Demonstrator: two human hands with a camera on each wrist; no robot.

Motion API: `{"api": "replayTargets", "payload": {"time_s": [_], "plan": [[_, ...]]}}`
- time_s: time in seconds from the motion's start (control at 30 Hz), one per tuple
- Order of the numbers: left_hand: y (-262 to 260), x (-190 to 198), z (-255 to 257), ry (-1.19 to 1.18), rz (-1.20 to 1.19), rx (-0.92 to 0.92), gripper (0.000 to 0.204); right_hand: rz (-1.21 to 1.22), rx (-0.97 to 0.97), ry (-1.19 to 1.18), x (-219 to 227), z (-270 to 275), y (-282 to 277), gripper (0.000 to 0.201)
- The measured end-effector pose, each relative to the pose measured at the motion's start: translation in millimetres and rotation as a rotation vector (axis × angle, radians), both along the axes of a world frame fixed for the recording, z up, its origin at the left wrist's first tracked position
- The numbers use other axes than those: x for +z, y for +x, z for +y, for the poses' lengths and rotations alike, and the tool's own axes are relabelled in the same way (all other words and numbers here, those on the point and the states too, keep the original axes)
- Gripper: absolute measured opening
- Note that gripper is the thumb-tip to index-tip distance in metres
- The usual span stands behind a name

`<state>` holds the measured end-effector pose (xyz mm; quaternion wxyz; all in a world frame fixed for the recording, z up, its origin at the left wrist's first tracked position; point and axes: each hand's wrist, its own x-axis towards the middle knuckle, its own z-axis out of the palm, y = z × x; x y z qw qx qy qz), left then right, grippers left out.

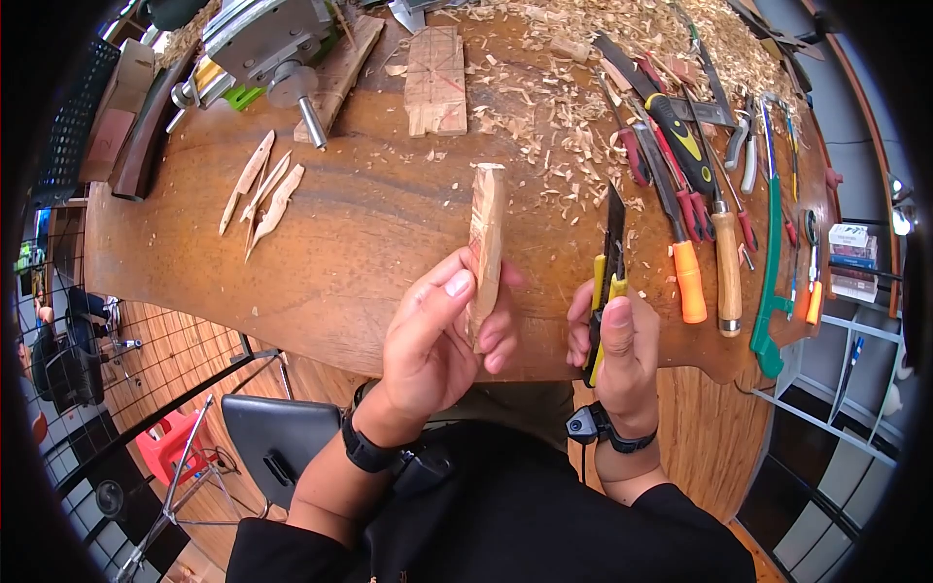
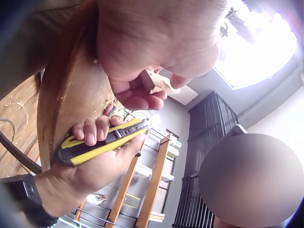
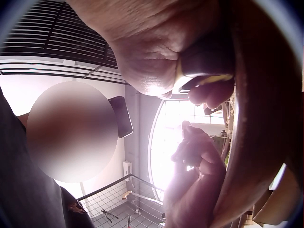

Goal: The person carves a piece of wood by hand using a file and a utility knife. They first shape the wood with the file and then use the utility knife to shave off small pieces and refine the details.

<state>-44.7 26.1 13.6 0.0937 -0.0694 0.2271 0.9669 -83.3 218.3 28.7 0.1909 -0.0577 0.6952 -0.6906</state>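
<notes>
My left hand (image 1: 432, 330) grips the lower part of a partly carved wood piece (image 1: 489, 219), which stands roughly upright over the table's front edge. In the left wrist view only one end of the wood piece (image 2: 156, 81) shows between the fingers. A yellow and black utility knife (image 1: 610, 282) is held in my right hand (image 1: 627, 355), its dark blade pointing away from me, a little right of the wood. The knife (image 2: 102, 142) lies along the palm in the left wrist view, fingers wrapped over its handle. Blade and wood are apart.
On the wooden table (image 1: 340, 262) lie several thin carved pieces (image 1: 262, 194) at left. A vise (image 1: 267, 49) and a marked wood block (image 1: 435, 83) stand farther back. Shavings (image 1: 544, 126) spread across the back right, beside files, chisels (image 1: 688, 282) and a green-handled saw (image 1: 773, 243).
</notes>
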Motion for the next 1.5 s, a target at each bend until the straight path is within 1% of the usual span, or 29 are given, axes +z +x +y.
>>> {"api": "replayTargets", "payload": {"time_s": [0.17, 0.23, 0.47, 0.67, 0.73, 0.87, 0.97, 1.03, 1.13, 1.37, 1.5], "plan": [[0.2, 1.9, -5.9, 0.019, -0.023, -0.024, 0.036, -0.006, -0.006, 0.001, -0.3, -0.6, 0.4, 0.057], [-0.3, 2.2, -6.4, -0.066, -0.025, -0.054, 0.033, -0.004, -0.006, -0.001, -0.1, -0.9, 0.2, 0.058], [-0.5, 2.0, -7.5, -0.034, -0.009, -0.073, 0.032, 0.006, -0.001, 0.002, -1.5, 0.3, 0.3, 0.058], [0.4, 3.6, -7.3, -0.066, -0.020, -0.095, 0.038, 0.008, -0.002, 0.002, -0.9, 0.0, -0.1, 0.059], [-0.3, 5.7, -4.9, -0.138, -0.017, -0.088, 0.041, 0.010, -0.005, 0.003, -1.0, -0.4, 0.3, 0.059], [-0.2, 7.3, -4.9, -0.155, -0.015, -0.101, 0.043, 0.011, -0.001, 0.000, -2.2, 0.2, 0.0, 0.058], [0.5, 6.7, -5.0, -0.150, -0.027, -0.104, 0.045, 0.013, -0.001, 0.000, -1.0, -0.1, -0.2, 0.058], [0.4, 7.5, -5.2, -0.114, -0.080, -0.124, 0.048, 0.011, 0.000, -0.002, -0.7, -0.1, -0.1, 0.058], [0.5, 5.3, -6.0, -0.058, -0.080, -0.152, 0.051, 0.005, -0.001, -0.005, -1.0, 0.0, 0.4, 0.058], [-1.1, 4.1, -5.8, -0.067, -0.054, -0.159, 0.059, -0.008, -0.001, -0.014, -0.4, 0.2, 0.1, 0.057], [-0.8, 0.8, -5.6, -0.001, -0.057, -0.167, 0.063, -0.008, -0.001, -0.018, -1.6, 0.8, 0.6, 0.056]]}}
